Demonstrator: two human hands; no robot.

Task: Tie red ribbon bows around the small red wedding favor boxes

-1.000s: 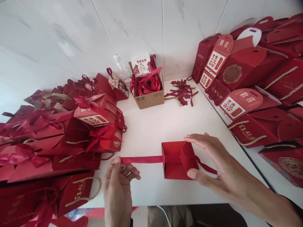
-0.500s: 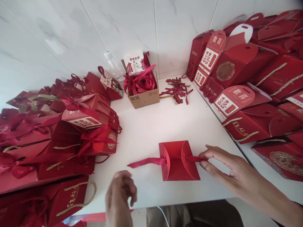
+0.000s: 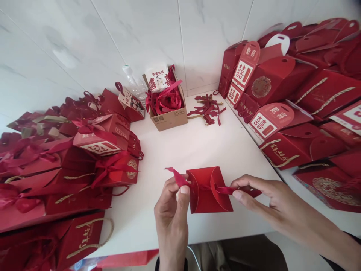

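Observation:
A small red box (image 3: pixel 207 203) with curved flaps sits near the front edge of the white table. A dark pink ribbon (image 3: pixel 224 190) runs through the holes in its two flaps and sticks out on both sides. My left hand (image 3: pixel 173 210) pinches the ribbon's left end between thumb and fingers, close beside the box. On the other side, my right hand (image 3: pixel 262 195) holds the right end between thumb and fingers, with some ribbon showing past the fingertips.
Stacked red gift boxes stand at the left (image 3: pixel 76 150) and right (image 3: pixel 282 79). By the wall are a cardboard box (image 3: pixel 170 119) of ribbons and cards, a plastic bottle (image 3: pixel 134 82) and a pile of short dark red ribbons (image 3: pixel 208 109). The white table (image 3: pixel 180 146) lies between.
My left hand has moved up and right from the table's front edge and taken hold of the ribbon's left end, which is now lifted. My right hand still holds the other end.

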